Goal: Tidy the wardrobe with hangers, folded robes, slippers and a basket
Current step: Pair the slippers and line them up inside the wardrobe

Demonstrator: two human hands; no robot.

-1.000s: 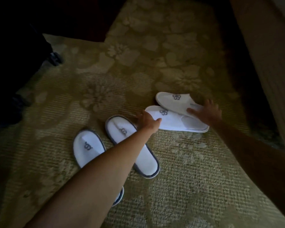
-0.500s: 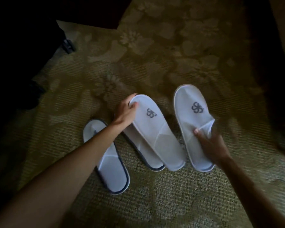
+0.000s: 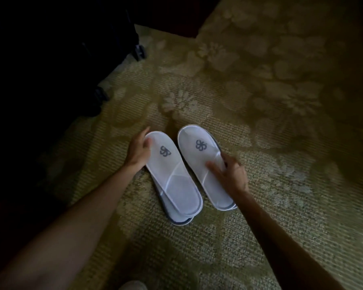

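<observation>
On the floral carpet (image 3: pixel 228 237), two stacked slipper pairs (image 3: pixel 172 174) lay side by side; left hand (image 3: pixel 137 152) gripped the nine-o'clock toe, right hand (image 3: pixel 228 174) pinched the other's band: light, floppy, best grasped by the edges

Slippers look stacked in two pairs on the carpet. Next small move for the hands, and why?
Probably nudge the left top slipper straight with the left hand: the grey-edged slipper beneath sticks out at its heel, while the right stack under the right hand looks nearly flush.
</observation>
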